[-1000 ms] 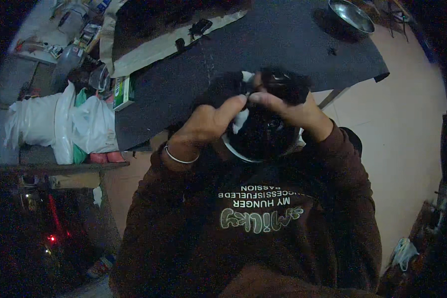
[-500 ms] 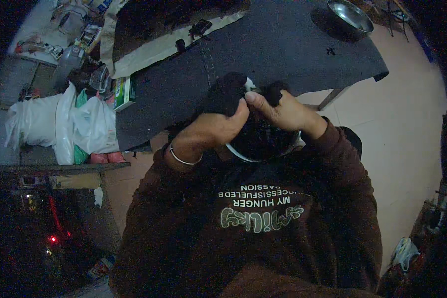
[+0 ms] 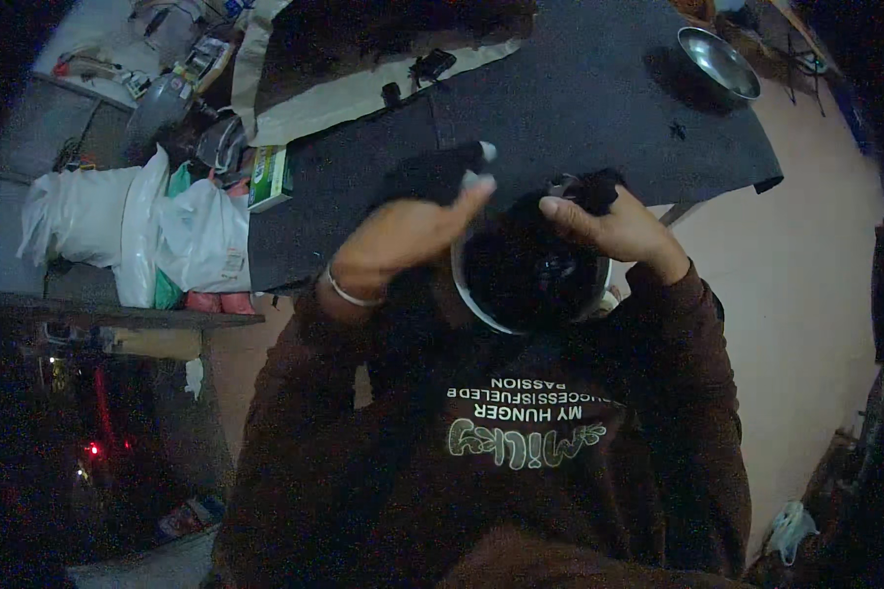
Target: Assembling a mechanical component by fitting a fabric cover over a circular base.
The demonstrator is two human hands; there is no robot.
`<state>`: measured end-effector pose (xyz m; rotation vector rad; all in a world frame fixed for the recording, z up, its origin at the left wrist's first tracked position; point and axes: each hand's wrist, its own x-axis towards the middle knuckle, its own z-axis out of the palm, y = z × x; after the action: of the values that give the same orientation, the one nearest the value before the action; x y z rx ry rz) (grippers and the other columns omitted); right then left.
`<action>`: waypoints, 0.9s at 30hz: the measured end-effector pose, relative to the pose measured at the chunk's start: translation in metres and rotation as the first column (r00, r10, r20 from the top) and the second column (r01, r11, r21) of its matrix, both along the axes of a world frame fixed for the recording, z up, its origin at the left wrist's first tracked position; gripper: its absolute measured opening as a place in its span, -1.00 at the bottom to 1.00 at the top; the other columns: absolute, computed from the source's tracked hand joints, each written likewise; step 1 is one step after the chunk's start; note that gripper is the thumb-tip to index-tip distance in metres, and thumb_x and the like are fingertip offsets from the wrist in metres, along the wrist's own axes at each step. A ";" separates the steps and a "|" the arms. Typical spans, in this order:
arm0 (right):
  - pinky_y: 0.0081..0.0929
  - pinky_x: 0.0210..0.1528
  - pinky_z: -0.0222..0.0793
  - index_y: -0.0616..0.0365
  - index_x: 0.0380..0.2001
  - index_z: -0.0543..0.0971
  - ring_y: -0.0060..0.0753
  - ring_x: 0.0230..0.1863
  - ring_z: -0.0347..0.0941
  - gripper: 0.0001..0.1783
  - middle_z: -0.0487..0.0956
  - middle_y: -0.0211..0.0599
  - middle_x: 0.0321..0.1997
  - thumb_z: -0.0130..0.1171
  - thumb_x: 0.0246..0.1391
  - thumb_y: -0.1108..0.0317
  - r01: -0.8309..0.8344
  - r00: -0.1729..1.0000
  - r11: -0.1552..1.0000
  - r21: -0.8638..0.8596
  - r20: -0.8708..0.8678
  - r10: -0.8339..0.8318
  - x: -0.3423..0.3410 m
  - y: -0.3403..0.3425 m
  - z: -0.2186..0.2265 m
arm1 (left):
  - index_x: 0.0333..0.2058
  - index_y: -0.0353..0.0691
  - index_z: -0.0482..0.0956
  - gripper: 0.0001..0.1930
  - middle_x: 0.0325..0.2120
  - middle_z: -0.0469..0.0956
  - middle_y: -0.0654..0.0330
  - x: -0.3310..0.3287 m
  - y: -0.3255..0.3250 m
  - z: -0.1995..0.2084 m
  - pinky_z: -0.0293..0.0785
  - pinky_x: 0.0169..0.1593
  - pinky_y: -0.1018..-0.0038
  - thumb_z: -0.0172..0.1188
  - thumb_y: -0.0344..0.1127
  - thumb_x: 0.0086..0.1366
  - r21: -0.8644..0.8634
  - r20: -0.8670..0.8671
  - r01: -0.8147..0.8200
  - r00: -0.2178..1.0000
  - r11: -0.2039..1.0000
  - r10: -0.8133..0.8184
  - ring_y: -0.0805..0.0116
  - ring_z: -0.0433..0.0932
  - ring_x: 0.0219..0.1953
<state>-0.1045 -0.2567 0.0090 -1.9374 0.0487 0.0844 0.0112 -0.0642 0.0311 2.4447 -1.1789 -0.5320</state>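
Note:
My left hand (image 3: 408,236), a bangle at its wrist, hangs above the left rim of a bowl, slightly blurred. Its thumb stands apart from its dark fingers; small pale tips show on the thumb and beyond it. Whether the fingers are covered or in shadow is unclear. Over the bowl's right side, my right hand (image 3: 624,231) is closed, thumb bent against a dark mass; a small shiny piece (image 3: 560,185) shows beside it. What it grips cannot be made out. The pale-rimmed round bowl (image 3: 483,316) sits close to my body, its inside very dark.
A dark cloth (image 3: 609,108) covers the table ahead. On it lie a brown sheet (image 3: 304,120) with dark stuff, a shiny metal bowl (image 3: 719,64), a green-white box (image 3: 269,179) and a small black object (image 3: 391,93). White plastic bags (image 3: 201,236) stand left.
My hands were together at a small pale thing and have drawn apart. The left has moved left and the right has moved right, uncovering more of the bowl. The view has shifted slightly.

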 end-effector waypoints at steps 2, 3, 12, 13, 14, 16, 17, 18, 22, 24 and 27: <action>-0.58 -0.52 0.19 0.25 -0.55 0.44 -0.59 -0.58 0.25 -0.60 0.38 -0.42 -0.66 -0.03 -0.07 0.05 0.003 0.995 1.000 0.001 0.101 -0.003 0.000 0.002 -0.006 | -0.44 -0.42 0.47 -0.28 -0.48 0.42 -0.20 0.016 -0.012 0.009 0.23 -0.11 0.34 -0.40 0.23 0.08 0.130 0.065 -0.399 0.917 0.908 0.393 -0.03 0.43 -0.33; -0.58 -0.52 0.19 0.25 -0.55 0.44 -0.59 -0.58 0.25 -0.60 0.38 -0.42 -0.66 -0.03 -0.07 0.05 0.013 0.995 1.000 -0.002 0.099 -0.013 -0.001 -0.001 -0.005 | -0.46 -0.43 0.47 -0.29 -0.48 0.41 -0.22 0.032 -0.019 0.007 0.22 -0.11 0.33 -0.41 0.19 0.10 0.100 0.152 -0.437 0.894 0.894 0.421 -0.06 0.41 -0.31; -0.55 -0.42 0.25 0.21 -0.40 0.44 -0.57 -0.47 0.31 -0.65 0.45 -0.38 -0.53 0.01 -0.08 0.11 -0.068 0.998 0.994 -0.084 -0.009 0.067 0.008 0.008 -0.010 | -0.43 -0.45 0.44 -0.46 -0.35 0.37 -0.20 0.137 -0.027 -0.022 0.20 -0.12 0.26 -0.37 -0.04 0.15 0.039 0.391 -0.387 0.854 0.921 0.342 -0.08 0.33 -0.23; -0.56 -0.42 0.25 0.21 -0.41 0.44 -0.58 -0.46 0.31 -0.66 0.45 -0.38 -0.52 0.01 -0.08 0.11 -0.067 0.996 0.996 -0.059 0.061 0.070 0.008 0.009 -0.009 | -0.43 -0.45 0.44 -0.46 -0.35 0.37 -0.20 0.138 -0.024 -0.026 0.20 -0.12 0.26 -0.37 -0.04 0.15 0.038 0.392 -0.389 0.853 0.921 0.344 -0.08 0.33 -0.23; -0.56 -0.41 0.25 0.21 -0.41 0.44 -0.58 -0.46 0.31 -0.67 0.45 -0.37 -0.52 0.01 -0.08 0.12 -0.069 0.989 0.997 -0.033 0.131 0.073 0.009 0.010 -0.008 | -0.40 -0.41 0.44 -0.43 -0.35 0.37 -0.21 0.136 -0.019 -0.031 0.18 -0.10 0.26 -0.40 0.01 0.14 -0.058 0.519 -0.319 0.800 0.946 0.302 -0.08 0.33 -0.21; -0.56 -0.41 0.25 0.21 -0.42 0.44 -0.58 -0.46 0.31 -0.67 0.45 -0.36 -0.52 0.01 -0.08 0.13 -0.038 0.994 0.999 -0.015 0.101 0.040 0.008 0.010 -0.006 | -0.38 -0.37 0.45 -0.40 -0.35 0.36 -0.22 0.119 -0.018 -0.024 0.17 -0.08 0.26 -0.42 0.07 0.13 -0.138 0.637 -0.226 0.725 0.964 0.262 -0.07 0.32 -0.19; -0.56 -0.41 0.25 0.21 -0.42 0.44 -0.58 -0.45 0.32 -0.68 0.45 -0.35 -0.51 0.01 -0.08 0.13 0.002 0.998 1.000 0.002 0.063 -0.002 0.006 0.008 -0.006 | -0.38 -0.39 0.45 -0.43 -0.34 0.38 -0.17 0.102 -0.023 -0.014 0.20 -0.10 0.27 -0.42 0.02 0.14 0.003 0.503 -0.357 0.808 0.934 0.308 -0.07 0.33 -0.21; -0.56 -0.41 0.25 0.21 -0.42 0.44 -0.58 -0.45 0.32 -0.68 0.45 -0.35 -0.51 0.01 -0.08 0.13 0.001 0.998 1.000 0.003 0.066 -0.001 0.006 0.011 -0.007 | -0.39 -0.40 0.44 -0.45 -0.33 0.39 -0.12 0.086 -0.020 -0.005 0.23 -0.12 0.29 -0.42 -0.02 0.16 0.163 0.369 -0.466 0.847 0.870 0.384 -0.06 0.35 -0.23; -0.55 -0.40 0.26 0.21 -0.40 0.44 -0.53 -0.44 0.34 -0.73 0.46 -0.35 -0.50 0.02 -0.08 0.20 0.115 0.937 0.993 0.014 0.329 -0.114 0.003 0.024 -0.011 | -0.26 -0.38 0.38 -0.46 -0.28 0.36 -0.14 0.041 -0.017 0.001 0.17 -0.04 0.34 -0.43 -0.02 0.16 0.177 0.243 -0.490 0.862 0.854 0.445 0.01 0.33 -0.18; -0.55 -0.39 0.26 0.22 -0.40 0.44 -0.52 -0.43 0.35 -0.74 0.46 -0.36 -0.50 0.02 -0.08 0.23 0.159 0.902 0.987 -0.009 0.408 -0.142 0.003 0.035 -0.010 | -0.18 -0.32 0.34 -0.54 -0.24 0.36 -0.09 0.010 -0.012 -0.007 0.13 -0.02 0.34 -0.33 -0.08 0.15 -0.104 0.402 -0.309 0.856 0.945 0.325 0.05 0.33 -0.17; -0.53 -0.39 0.27 0.24 -0.41 0.43 -0.50 -0.42 0.36 -0.77 0.47 -0.34 -0.49 0.00 -0.07 0.28 0.320 0.742 0.941 0.107 0.590 -0.319 0.006 0.045 -0.015 | -0.29 -0.33 0.38 -0.71 -0.35 0.40 -0.04 -0.023 -0.010 -0.013 0.28 -0.18 0.37 -0.08 -0.27 0.05 -0.261 0.818 0.179 0.563 0.949 0.118 0.10 0.39 -0.30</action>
<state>-0.0984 -0.2119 -0.0063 -1.8474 -0.0433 -0.7693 -0.0115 -0.0744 0.0178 2.3808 -1.4669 0.9000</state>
